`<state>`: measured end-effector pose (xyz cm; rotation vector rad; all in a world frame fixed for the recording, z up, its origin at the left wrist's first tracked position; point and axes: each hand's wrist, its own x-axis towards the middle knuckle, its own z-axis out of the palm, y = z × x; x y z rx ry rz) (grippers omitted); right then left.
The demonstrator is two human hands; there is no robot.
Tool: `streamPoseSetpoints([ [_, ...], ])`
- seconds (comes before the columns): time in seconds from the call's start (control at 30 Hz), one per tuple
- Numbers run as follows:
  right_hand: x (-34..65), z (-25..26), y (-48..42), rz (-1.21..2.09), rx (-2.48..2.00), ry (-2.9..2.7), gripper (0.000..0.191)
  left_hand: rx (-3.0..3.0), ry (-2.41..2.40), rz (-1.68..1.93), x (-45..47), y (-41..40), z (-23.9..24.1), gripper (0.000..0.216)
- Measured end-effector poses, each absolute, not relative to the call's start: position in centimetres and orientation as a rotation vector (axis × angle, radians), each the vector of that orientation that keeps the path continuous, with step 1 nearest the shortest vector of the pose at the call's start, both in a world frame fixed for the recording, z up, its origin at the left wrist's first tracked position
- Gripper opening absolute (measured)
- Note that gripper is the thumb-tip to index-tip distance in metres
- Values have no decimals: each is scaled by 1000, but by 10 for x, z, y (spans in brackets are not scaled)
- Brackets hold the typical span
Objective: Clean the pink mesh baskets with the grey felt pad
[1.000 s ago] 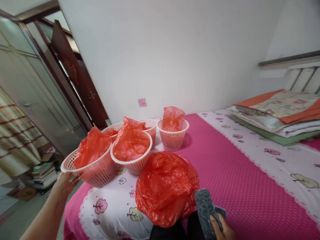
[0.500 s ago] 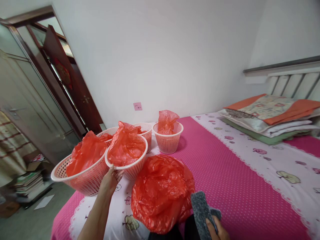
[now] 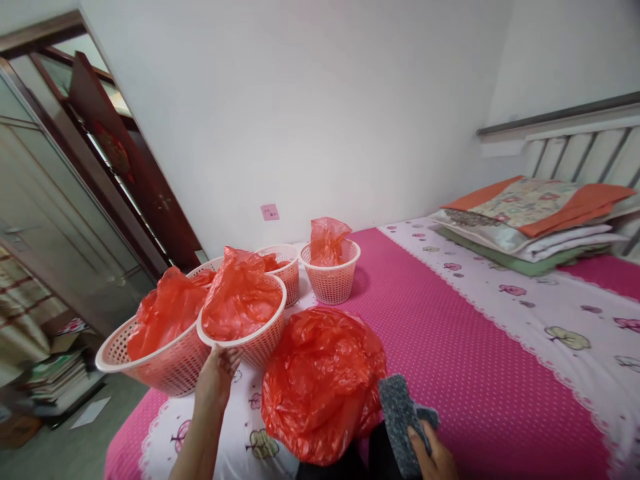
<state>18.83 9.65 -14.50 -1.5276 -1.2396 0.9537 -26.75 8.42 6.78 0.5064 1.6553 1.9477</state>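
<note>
My left hand [image 3: 220, 363] grips the near rim of a small pink plastic basket [image 3: 267, 340], which tilts toward me with a crumpled red plastic bag [image 3: 243, 303] inside. My right hand [image 3: 433, 453] is closed around a grey, fuzzy folded cloth [image 3: 399, 417]; its exact kind is unclear. Between my hands, a large red plastic bag [image 3: 325, 383] spreads over my lap and the bed edge, covering whatever is under it. Left of the held basket stands a wider pink basket [image 3: 170, 377] with another red bag [image 3: 167, 310] in it.
Behind these, more pink baskets [image 3: 333, 283] with red bags stand near the wall. A pink dotted bedspread [image 3: 450, 347] covers the bed. Folded bedding [image 3: 530, 223] is piled at the right. Books [image 3: 57, 380] are stacked on the floor at left, near a door [image 3: 125, 147].
The view has turned slightly right. My left hand and the tilted basket appear a little lower and further left. The right hand keeps its hold on the grey cloth.
</note>
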Motion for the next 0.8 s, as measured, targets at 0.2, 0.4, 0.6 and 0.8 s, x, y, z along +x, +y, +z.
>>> streamPoseSetpoints([
  [0.2,194,-164,100,1107,-1534,-1183,66,1007,1986,1694,-192,80,2,50],
  [0.4,176,-157,109,1021,-1488,-1196,67,1759,2247,409,-116,90,-37,94],
  [0.6,132,-132,149,1112,-1392,-1316,58,1438,2242,65,-98,102,-50,117],
  [0.8,58,-124,202,1180,-1307,-1421,38,1391,2336,11,-100,119,-60,99],
])
